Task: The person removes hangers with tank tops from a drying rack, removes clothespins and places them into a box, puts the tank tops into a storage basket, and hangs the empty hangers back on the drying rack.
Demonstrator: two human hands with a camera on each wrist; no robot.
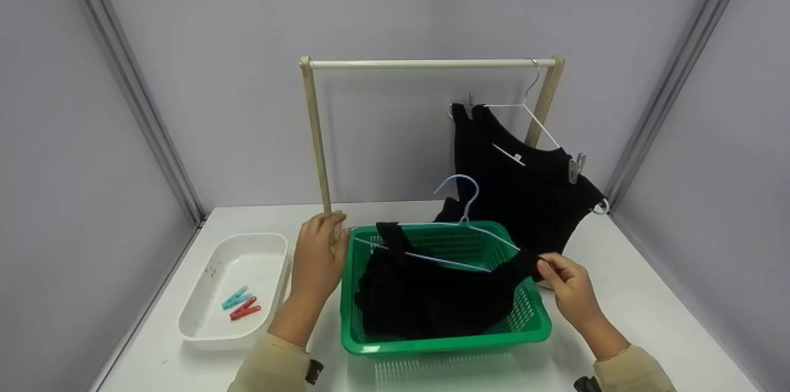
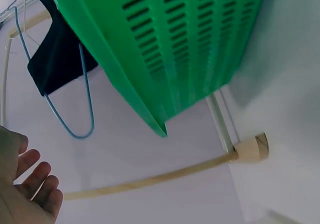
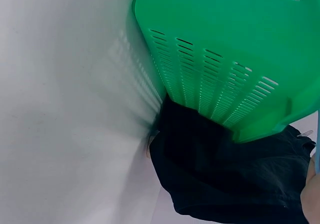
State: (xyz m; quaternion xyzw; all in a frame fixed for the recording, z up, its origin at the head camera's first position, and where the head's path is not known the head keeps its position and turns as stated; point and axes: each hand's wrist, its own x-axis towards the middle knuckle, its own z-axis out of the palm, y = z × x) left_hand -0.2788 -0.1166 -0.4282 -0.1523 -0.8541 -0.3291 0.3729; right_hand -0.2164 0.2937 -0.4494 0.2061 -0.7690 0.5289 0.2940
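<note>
A black garment (image 1: pixel 438 302) with straps lies bunched in a green basket (image 1: pixel 444 347). Its straps are looped over a light blue wire hanger (image 1: pixel 432 258), whose hook points up above the basket's far side. My right hand (image 1: pixel 571 293) pinches the garment's strap at the right end of the hanger. At the other end, my left hand (image 1: pixel 318 256) is beside the hanger's tip, fingers loosely bent and holding nothing. The left wrist view has that hand (image 2: pixel 27 189) apart from the hanger's rounded blue end (image 2: pixel 82 134).
Behind the basket stands a rack with a pale rail (image 1: pixel 419 63). A black sleeveless top (image 1: pixel 512 194) hangs at its right on a white hanger, with grey clips (image 1: pixel 576 168) at the shoulders. On the left, a white tray (image 1: pixel 225 339) holds blue (image 1: pixel 236 297) and red clothespins (image 1: pixel 245 310).
</note>
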